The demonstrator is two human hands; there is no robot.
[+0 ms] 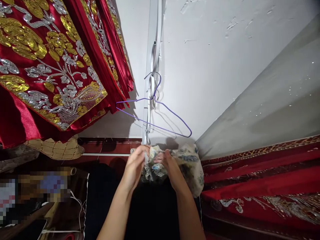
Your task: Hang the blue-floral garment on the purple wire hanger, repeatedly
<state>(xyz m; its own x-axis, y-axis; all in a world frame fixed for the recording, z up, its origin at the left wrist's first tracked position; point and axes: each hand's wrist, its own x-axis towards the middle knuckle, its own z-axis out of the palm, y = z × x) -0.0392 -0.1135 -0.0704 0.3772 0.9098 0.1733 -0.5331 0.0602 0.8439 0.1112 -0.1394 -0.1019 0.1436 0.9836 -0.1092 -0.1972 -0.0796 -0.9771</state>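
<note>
My left hand (136, 164) has its fingers closed on a thin, crumpled piece of printed cloth (191, 166), whitish with blue and yellowish patterning. On the same cloth, my right hand (170, 163) grips a bunched part a short way to the right. The cloth hangs down past my right wrist; its folds hide what kind of garment or fabric it is. Some fingertips are covered by the folds or slightly blurred. Above both hands, a bare purple wire hanger (154, 97) hangs by its hook from a white metal rack (156, 43), apart from the cloth.
Red satin cloth with gold and silver sequin flowers (60, 43) hangs at upper left. A sheer grey fabric (262, 103) and red embroidered cloth (262, 186) occupy the right side. Behind the rack stands a white wall (212, 66). White cables (78, 203) lie at lower left.
</note>
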